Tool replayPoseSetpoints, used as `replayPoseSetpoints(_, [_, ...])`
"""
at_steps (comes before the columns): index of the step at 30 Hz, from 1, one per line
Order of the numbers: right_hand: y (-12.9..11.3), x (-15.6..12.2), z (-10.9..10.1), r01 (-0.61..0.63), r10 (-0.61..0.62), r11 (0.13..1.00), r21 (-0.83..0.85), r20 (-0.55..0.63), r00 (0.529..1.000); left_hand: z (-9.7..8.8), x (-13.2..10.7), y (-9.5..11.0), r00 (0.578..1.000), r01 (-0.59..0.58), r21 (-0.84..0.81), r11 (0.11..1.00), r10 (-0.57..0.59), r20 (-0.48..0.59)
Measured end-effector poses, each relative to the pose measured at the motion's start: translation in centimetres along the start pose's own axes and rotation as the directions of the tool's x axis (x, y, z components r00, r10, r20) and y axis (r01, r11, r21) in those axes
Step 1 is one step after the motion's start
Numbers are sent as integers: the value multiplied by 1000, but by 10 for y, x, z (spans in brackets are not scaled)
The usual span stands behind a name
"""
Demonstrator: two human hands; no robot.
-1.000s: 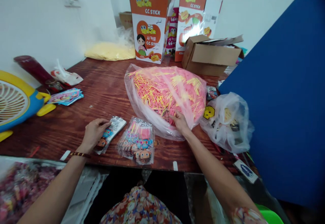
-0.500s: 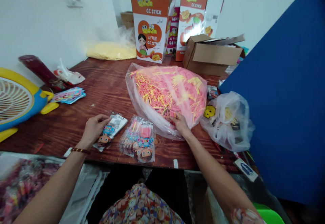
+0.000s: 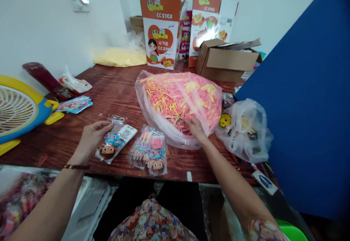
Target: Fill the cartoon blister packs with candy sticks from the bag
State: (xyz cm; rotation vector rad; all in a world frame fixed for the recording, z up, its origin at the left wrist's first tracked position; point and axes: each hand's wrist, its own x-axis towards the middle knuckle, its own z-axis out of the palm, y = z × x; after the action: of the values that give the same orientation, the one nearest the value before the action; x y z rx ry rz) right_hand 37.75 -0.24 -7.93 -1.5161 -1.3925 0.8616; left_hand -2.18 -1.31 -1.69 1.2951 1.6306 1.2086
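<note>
My left hand (image 3: 91,137) holds a clear printed packet (image 3: 113,142) with a cartoon face, lifted just above a small stack of the same empty packets (image 3: 123,139) on the wooden table (image 3: 109,95). My right hand (image 3: 194,128) reaches into the open mouth of a large clear bag of pink and yellow sticks (image 3: 180,100), fingers closed among the sticks. A fanned pile of filled packets (image 3: 150,150) lies between my hands near the table's front edge.
A yellow and blue fan (image 3: 19,111) sits at the left, with a dark red bottle (image 3: 41,77) and loose packets (image 3: 73,104) behind it. Orange CC STICK boxes (image 3: 161,29) and a brown carton (image 3: 226,60) stand at the back. A crumpled clear bag (image 3: 244,129) lies right, by a blue panel (image 3: 306,106).
My left hand has drawn one packet off the stack and lifted it slightly toward me. My right hand stays in the stick bag, shifted a little.
</note>
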Motion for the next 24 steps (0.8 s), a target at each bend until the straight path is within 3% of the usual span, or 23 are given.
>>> replayPoseSetpoints(3, [-3,-12,1,39,-40,986,165,2,999,11,-15,17,995,94,-168,981,-87,53])
replayPoseSetpoints(8, [-12,-33,5,-16,13,985,173,19,1000,46,-45,38,986,32,-177,984,-2,168])
replayPoseSetpoints(11, [-37,-37,6,50,-46,945,323,-20,999,75,-63,46,952,16,-184,983,41,305])
replayPoseSetpoints(13, [-62,-40,4,95,-110,923,374,20,994,93,-72,50,918,15,-206,978,68,390])
replayPoseSetpoints(15, [-86,-45,2,126,-173,942,311,127,977,107,-78,53,898,27,-221,975,74,434])
replayPoseSetpoints(18, [-110,-53,4,291,-317,947,135,252,914,117,-82,55,879,60,-208,976,47,475])
replayPoseSetpoints(21, [-116,-57,11,455,-397,886,-90,360,844,118,-84,54,860,65,-167,984,30,509])
replayPoseSetpoints(24, [-113,-59,16,484,-373,855,-187,428,823,117,-85,52,847,29,-155,987,58,528])
